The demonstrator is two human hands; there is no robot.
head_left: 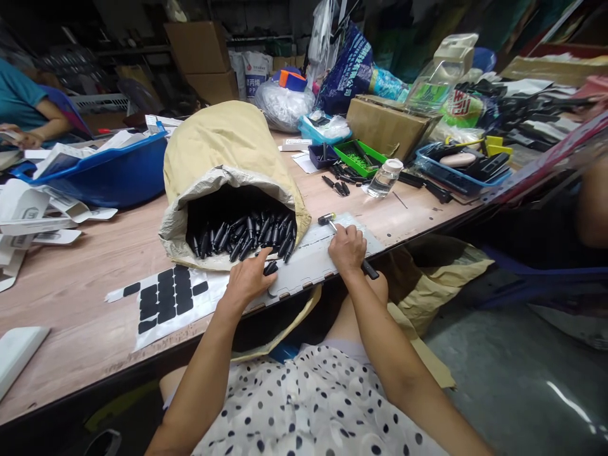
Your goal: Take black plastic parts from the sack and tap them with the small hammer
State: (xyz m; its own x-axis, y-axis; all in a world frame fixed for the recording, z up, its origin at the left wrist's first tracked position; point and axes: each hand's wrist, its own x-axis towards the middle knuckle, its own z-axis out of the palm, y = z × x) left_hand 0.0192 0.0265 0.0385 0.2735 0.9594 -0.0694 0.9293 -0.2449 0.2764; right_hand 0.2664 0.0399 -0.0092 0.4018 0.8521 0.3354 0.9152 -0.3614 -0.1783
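Note:
My right hand (348,249) is closed around a small hammer (327,219). Its black and yellow head points away from me, and the black handle end sticks out below my wrist. A flat grey-white board (308,259) lies under both hands at the table edge. My left hand (249,278) is at the mouth of a large tan paper sack (223,139), its thumb and index finger around a short black tubular part (270,268). Inside the sack's open mouth lie several similar black parts (247,233), heaped together.
A sheet of black stickers (166,294) lies left of my left hand. Behind stand a blue basin (109,171) with white boxes, a green tray (361,158), a clear jar (384,178) and a blue tray (460,174). Another person's arm (47,120) is at far left.

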